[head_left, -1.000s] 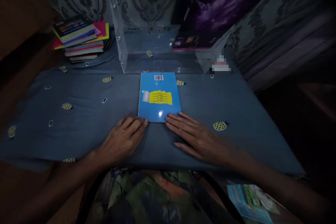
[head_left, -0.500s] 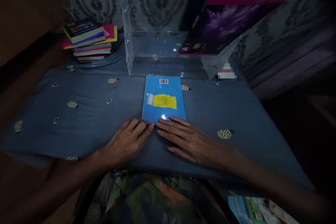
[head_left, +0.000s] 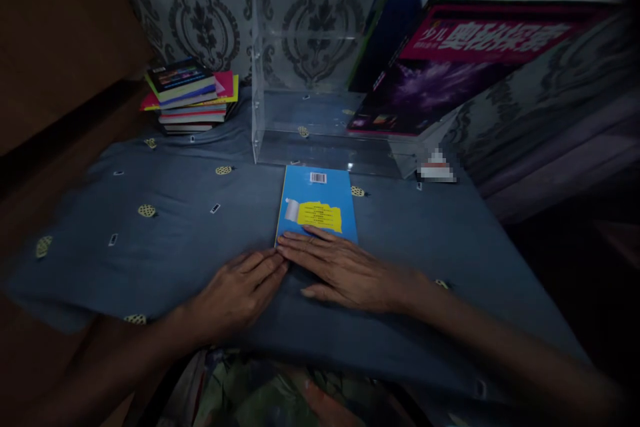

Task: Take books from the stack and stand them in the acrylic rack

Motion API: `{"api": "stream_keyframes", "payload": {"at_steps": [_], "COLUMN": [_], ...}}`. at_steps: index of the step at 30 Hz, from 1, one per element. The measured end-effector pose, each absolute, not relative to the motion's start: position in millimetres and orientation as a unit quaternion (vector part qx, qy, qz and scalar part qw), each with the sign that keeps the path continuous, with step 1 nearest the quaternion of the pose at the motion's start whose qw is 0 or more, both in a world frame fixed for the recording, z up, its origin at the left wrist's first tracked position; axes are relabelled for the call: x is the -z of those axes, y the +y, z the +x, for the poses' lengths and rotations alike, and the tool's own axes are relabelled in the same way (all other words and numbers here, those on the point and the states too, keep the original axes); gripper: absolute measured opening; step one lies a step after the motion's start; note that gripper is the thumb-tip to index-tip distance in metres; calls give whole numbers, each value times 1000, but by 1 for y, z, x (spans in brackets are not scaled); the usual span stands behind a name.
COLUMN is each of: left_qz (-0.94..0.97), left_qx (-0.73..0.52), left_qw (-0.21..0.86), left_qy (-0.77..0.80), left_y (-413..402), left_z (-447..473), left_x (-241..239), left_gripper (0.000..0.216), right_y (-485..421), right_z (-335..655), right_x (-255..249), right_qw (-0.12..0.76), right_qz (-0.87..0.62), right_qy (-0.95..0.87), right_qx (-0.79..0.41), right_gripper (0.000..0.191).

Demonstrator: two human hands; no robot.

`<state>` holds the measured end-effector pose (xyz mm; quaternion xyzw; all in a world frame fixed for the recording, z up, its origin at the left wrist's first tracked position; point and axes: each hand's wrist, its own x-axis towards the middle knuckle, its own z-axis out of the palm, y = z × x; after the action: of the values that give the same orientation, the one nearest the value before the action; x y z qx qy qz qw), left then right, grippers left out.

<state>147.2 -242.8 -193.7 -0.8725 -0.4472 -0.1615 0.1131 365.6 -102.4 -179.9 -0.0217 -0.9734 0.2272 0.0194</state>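
A blue book (head_left: 324, 188) lies on the cloth-covered table, its barcode end pointing away from me and a yellow patch of print across its middle. My right hand (head_left: 340, 267) rests flat over the book's near edge, fingers stretched out to the left and hiding that edge. Beside the near left corner, my left hand (head_left: 245, 287) lies on the cloth with its fingers extended and lightly bent. Its fingertips meet those of the right hand at that corner. Neither hand grips the book.
Just behind the book stands a clear acrylic rack (head_left: 310, 147). Large books, one with a purple cover (head_left: 420, 90), lean in its right side. A stack of books (head_left: 187, 97) sits at the back left. A blurred-out object (head_left: 437, 167) is right of the rack.
My right hand has slid left along the book's near edge to its left corner. The left hand has shifted slightly left and down. The view has tilted up a little.
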Motion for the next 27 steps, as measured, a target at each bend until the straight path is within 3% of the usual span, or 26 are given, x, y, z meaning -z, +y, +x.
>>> {"api": "stream_keyframes", "payload": {"at_steps": [16, 27], "left_qz": [-873, -867], "left_qx": [155, 147], "left_qw": [104, 86], "left_qy": [-451, -469], "left_y": [-243, -239], "left_z": [148, 151], "left_x": [193, 190], "left_gripper": [32, 37], "right_y": [-17, 19], "right_z": [316, 321], "right_x": [194, 203], "right_qw": [51, 127], "right_qz": [-60, -147], "right_qy": [-978, -967], "right_qx": [-193, -165], "right_gripper": [59, 53]}}
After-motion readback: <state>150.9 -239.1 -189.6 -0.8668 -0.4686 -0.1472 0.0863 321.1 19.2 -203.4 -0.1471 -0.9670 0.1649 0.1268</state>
